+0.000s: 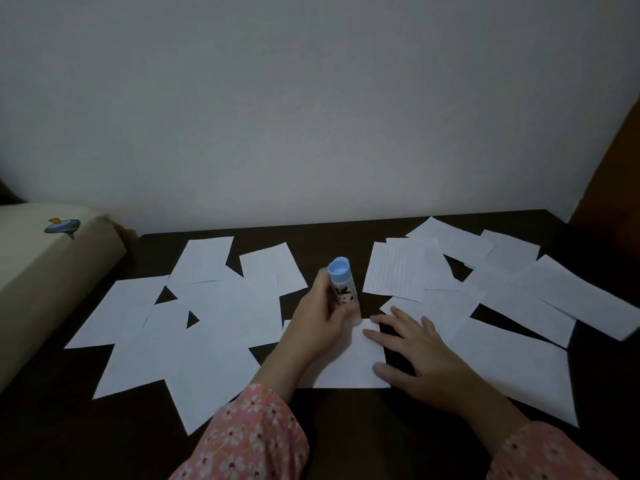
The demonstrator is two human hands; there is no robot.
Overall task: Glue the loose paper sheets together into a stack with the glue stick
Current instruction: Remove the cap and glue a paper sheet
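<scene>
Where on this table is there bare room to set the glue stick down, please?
Bare dark table lies along the near edge between the two sleeves, and at the far right corner. The loose paper sheets crowd the middle.

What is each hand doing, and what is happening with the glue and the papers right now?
Left hand: grips the glue stick.
Glue stick: tilted, lower end on the center sheet.
Right hand: flat, fingers spread on the center sheet.
Center sheet: flat, pinned.
Loose sheets: scattered, overlapping.

A dark table [332, 427] carries white sheets [214, 306] scattered from 9 o'clock to 3 o'clock, many overlapping, 1 lined sheet [394, 268] at 1 o'clock.
</scene>
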